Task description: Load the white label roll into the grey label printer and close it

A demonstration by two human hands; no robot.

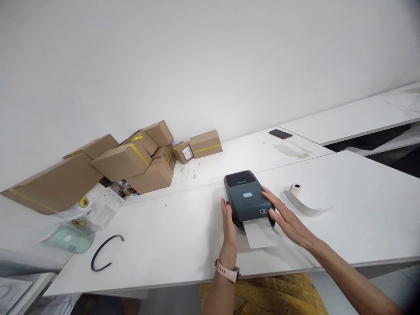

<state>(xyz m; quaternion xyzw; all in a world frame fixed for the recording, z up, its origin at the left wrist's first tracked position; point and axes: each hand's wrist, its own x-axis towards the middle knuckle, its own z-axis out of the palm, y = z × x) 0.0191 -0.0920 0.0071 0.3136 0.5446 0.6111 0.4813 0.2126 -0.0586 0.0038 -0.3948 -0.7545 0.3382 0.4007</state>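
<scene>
A dark grey-blue label printer (247,192) sits on the white table with a blank white sheet of paper (260,234) sticking out of its front slot. My left hand (229,225) is flat and upright along the printer's left side, fingers stretched; whether it presses the casing I cannot tell. On the other side, my right hand (285,218) touches the printer's right edge and top with extended, spread fingers. To the right of it lies a partly unrolled white paper roll (296,188), its loose strip curling toward the front.
Several taped cardboard boxes (121,159) are piled at the back left. A dark curved band (95,256) and a mint-green pouch (70,238) lie near the left edge, beside plastic packaging with a label (110,203). A phone (280,134) rests at the back right.
</scene>
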